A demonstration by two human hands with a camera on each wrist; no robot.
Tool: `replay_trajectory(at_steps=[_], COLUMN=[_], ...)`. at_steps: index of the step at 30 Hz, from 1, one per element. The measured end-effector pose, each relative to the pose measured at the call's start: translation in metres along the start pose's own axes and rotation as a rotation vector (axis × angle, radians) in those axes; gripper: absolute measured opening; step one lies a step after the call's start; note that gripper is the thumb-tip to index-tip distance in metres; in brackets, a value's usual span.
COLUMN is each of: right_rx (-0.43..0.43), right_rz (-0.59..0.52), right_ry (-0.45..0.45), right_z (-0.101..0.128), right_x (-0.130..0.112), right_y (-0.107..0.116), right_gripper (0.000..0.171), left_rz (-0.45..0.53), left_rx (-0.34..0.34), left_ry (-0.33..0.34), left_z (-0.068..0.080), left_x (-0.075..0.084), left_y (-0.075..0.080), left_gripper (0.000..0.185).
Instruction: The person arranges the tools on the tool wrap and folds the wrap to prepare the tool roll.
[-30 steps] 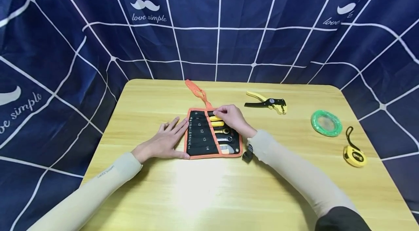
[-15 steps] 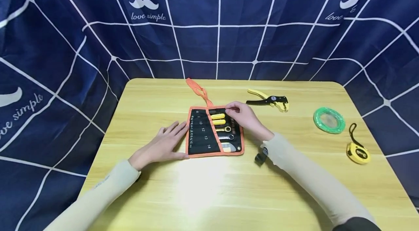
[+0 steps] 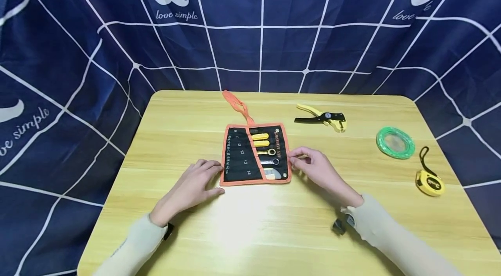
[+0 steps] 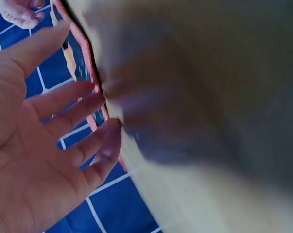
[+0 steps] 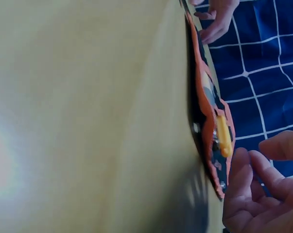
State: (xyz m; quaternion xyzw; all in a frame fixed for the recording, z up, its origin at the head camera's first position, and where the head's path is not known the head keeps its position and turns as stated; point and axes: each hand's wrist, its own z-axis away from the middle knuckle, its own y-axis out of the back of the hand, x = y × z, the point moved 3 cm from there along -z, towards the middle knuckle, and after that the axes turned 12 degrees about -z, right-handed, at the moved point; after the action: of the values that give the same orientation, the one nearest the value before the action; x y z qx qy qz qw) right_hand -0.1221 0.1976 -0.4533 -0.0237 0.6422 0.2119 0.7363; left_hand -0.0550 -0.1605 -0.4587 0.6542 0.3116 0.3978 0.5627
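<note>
A black tool roll (image 3: 242, 158) with orange trim lies unrolled on the wooden table (image 3: 250, 232), and several wrenches (image 3: 268, 153) sit in its pockets. My left hand (image 3: 195, 182) lies on the table at the roll's near-left corner with its fingers relaxed and nothing in them. In the left wrist view the left hand's fingers (image 4: 73, 114) are spread next to the orange edge (image 4: 90, 58). My right hand (image 3: 313, 167) is beside the roll's right edge, loosely curled and holding nothing. In the right wrist view the right hand's fingers (image 5: 263, 179) hover close to that edge of the roll (image 5: 207, 111).
An orange tie strap (image 3: 236, 104) trails from the roll toward the table's far edge. A yellow and black wire stripper (image 3: 322, 118) lies at the back right. Right of it are a green tape roll (image 3: 395, 142) and a yellow tape measure (image 3: 429, 182). Blue curtains surround the table.
My right hand has left the wrenches at the top of the roll and moved down to its right edge. My left hand has slid back toward me, off the roll's left side.
</note>
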Motion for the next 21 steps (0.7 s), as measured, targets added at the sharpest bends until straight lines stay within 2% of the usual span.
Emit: replay_trajectory(at_steps=[2, 4, 8, 12, 16, 18, 21], right_rx=[-0.007, -0.021, -0.027, -0.050, -0.113, -0.129, -0.120], right_rz=[-0.006, 0.001, 0.052, 0.070, -0.003, -0.054, -0.140], right_ry=[-0.026, -0.037, -0.022, 0.020, 0.032, 0.008, -0.039], right_z=[0.008, 0.014, 0.022, 0.026, 0.026, 0.026, 0.027], right_x=[0.004, 0.007, 0.013, 0.012, 0.010, 0.013, 0.018], right_y=[0.000, 0.000, -0.003, -0.008, -0.017, -0.021, -0.024], right_gripper=[0.023, 0.024, 0.025, 0.029, 0.029, 0.028, 0.029], left_rz=[0.038, 0.123, 0.351, 0.635, 0.993, 1.142, 1.263], left_rx=[0.029, 0.053, 0.069, 0.044, -0.003, -0.027, -0.046], left_ry=[0.031, 0.076, 0.193, 0.304, 0.406, 0.452, 0.498], left_z=[0.003, 0.005, 0.010, 0.013, 0.014, 0.013, 0.011], left_x=[0.006, 0.011, 0.017, 0.019, 0.016, 0.013, 0.010], left_y=[-0.002, -0.003, -0.005, -0.005, -0.009, -0.012, -0.017], left_gripper=[0.066, 0.064, 0.059, 0.054, 0.045, 0.043, 0.041])
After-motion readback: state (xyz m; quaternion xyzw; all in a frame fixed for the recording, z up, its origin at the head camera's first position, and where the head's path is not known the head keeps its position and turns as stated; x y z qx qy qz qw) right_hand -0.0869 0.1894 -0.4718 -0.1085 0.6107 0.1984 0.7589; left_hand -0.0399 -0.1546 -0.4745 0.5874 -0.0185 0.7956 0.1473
